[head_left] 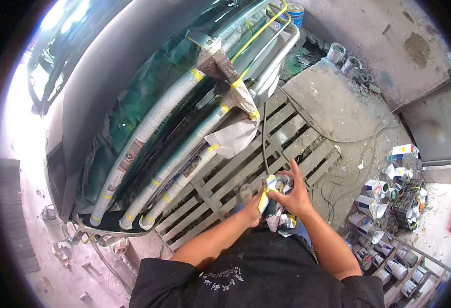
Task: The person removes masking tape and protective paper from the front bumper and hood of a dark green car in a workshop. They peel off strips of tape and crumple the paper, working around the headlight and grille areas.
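Close in front of my body, a crumpled bundle of masking paper and yellow tape [269, 191] is between my two hands. My left hand [254, 209] is closed around its left side. My right hand [298, 197] holds it from the right, thumb pressed on the bundle and one finger pointing up; the other fingers are partly hidden. To the left, long curved bars [153, 136] are wrapped in newspaper and fastened with yellow tape. A loose flap of paper [235, 136] hangs from the wrapped frame near its far end.
Under and ahead of me lies a slatted wooden pallet [205, 190]. A dark hose [333, 138] runs across the floor. Several paint cans [336, 53] stand by the far wall. At right are a black crate [409, 200] and a rack of cans [397, 267]. Green sheeting [148, 84] covers the vehicle-like panel.
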`<state>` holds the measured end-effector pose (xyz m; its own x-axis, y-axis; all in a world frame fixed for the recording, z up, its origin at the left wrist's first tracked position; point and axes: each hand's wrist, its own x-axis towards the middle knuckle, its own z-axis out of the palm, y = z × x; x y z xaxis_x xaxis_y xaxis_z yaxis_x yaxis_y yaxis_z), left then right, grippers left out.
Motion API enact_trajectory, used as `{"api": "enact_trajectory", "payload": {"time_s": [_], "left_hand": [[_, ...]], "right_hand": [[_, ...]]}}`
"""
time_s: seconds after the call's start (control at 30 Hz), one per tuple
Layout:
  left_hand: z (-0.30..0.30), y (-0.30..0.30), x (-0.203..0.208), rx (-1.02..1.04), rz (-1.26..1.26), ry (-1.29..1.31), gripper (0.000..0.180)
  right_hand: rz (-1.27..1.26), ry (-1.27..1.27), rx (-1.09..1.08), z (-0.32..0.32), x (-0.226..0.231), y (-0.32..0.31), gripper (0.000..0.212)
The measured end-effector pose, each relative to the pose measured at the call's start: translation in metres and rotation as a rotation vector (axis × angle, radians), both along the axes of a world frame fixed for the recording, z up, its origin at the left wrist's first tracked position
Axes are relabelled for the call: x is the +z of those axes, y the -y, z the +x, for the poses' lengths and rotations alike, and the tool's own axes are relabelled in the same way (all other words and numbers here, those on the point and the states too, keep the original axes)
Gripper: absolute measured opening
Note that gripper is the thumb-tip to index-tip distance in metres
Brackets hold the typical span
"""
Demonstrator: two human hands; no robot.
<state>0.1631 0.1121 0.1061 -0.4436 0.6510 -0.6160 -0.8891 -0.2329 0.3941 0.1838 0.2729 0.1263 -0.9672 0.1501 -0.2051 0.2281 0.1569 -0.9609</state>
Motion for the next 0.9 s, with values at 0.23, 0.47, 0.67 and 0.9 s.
{"api": "enact_trajectory", "payload": {"time_s": [0.23, 0.47, 0.67, 0.9], "left_hand": [[-0.027, 0.002, -0.012, -0.261, -0.408, -0.458, 0.036], [-0.147, 0.100, -0.100, -0.031, -1.803, -1.201, 0.051], [-0.174, 0.110, -0.115, -0.273, -1.601, -1.457, 0.029], [-0.149, 0.121, -0.104, -0.472, -1.249, -1.613, 0.010]], "right_hand": [[0.131, 0.090, -0.265, 0.003, -0.010, -0.029, 0.097], [0.158, 0.168, -0.390, 0.007, -0.014, -0.089, 0.093], [0.198, 0.196, -0.451, 0.000, -0.025, -0.095, 0.091], [0.150, 0.228, -0.443, -0.022, -0.028, -0.110, 0.093]]}}
